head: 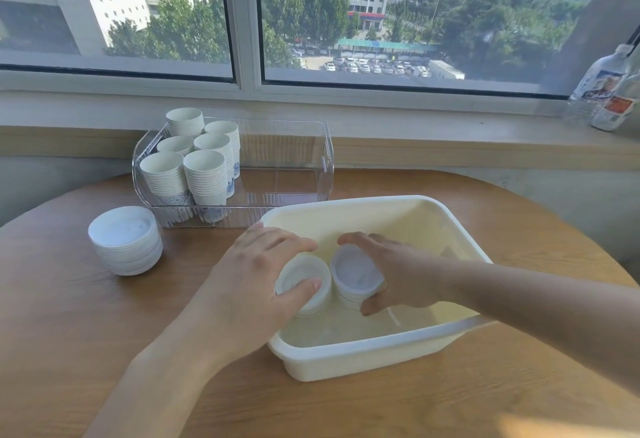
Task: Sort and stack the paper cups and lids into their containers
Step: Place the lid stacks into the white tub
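Observation:
A cream plastic tub [460,229] stands on the round wooden table. Inside it, my left hand [256,271] grips a short stack of white lids [301,273] between thumb and fingers. Beside it, my right hand [401,275] grips a second lid stack [355,273] the same way. Both stacks are at the tub's left half, close together. A taller stack of white lids [125,240] sits on the table to the left. A clear plastic bin [294,146] behind holds several stacks of white paper cups [194,164] in its left part.
The wooden table [69,326] ends close to a windowsill ledge [450,146]. Two plastic bottles [602,91] stand on the sill at far right. The clear bin's right half holds nothing.

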A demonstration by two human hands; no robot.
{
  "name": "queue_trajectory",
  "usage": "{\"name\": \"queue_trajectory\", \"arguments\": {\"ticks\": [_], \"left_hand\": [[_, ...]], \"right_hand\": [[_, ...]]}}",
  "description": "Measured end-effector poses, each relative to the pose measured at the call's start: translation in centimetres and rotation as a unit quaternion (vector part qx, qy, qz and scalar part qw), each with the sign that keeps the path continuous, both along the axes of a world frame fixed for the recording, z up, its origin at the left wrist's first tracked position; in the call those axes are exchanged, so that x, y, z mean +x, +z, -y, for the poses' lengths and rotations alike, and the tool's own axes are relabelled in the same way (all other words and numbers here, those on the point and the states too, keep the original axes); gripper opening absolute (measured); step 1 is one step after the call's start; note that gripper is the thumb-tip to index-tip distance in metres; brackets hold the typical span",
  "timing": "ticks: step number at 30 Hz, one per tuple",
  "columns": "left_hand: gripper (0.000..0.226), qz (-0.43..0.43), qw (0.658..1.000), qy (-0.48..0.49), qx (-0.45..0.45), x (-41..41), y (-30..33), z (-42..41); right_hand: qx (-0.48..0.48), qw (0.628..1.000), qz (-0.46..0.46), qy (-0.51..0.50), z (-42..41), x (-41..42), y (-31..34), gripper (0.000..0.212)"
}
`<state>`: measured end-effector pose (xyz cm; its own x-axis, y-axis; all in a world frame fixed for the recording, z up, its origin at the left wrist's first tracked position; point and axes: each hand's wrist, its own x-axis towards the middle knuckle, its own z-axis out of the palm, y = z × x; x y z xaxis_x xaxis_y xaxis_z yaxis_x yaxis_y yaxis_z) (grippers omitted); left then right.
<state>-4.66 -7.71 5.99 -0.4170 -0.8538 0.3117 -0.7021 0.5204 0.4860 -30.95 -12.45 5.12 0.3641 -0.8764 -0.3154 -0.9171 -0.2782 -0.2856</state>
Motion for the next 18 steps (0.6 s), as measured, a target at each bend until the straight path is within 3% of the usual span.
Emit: {"name": "queue_trajectory", "arguments": {"ticks": [9, 12, 15, 18], "left_hand": [[0.064, 0.014, 1.0, -0.005, 0.001, 0.0, 0.1, 0.2], [0.064, 0.01, 1.0, -0.004, 0.002, 0.2, -0.1, 0.3], [0.063, -0.006, 1.0, -0.009, 0.004, 0.0, 0.0, 0.3], [0.065, -0.014, 1.0, -0.007, 0.002, -0.3, 0.2, 0.4]], "right_hand": [[-0.004, 0.998, -0.052, 0.034, -1.1, -0.3, 2.3, 0.129], [0.0, 1.0, -0.004, 0.006, -1.2, -1.1, 2.9, 0.119], [0.011, 1.0, -0.014, 0.002, -1.2, -1.3, 2.7, 0.1], [0.017, 1.0, -0.015, 0.0, -1.0, -0.9, 2.4, 0.095]]}}
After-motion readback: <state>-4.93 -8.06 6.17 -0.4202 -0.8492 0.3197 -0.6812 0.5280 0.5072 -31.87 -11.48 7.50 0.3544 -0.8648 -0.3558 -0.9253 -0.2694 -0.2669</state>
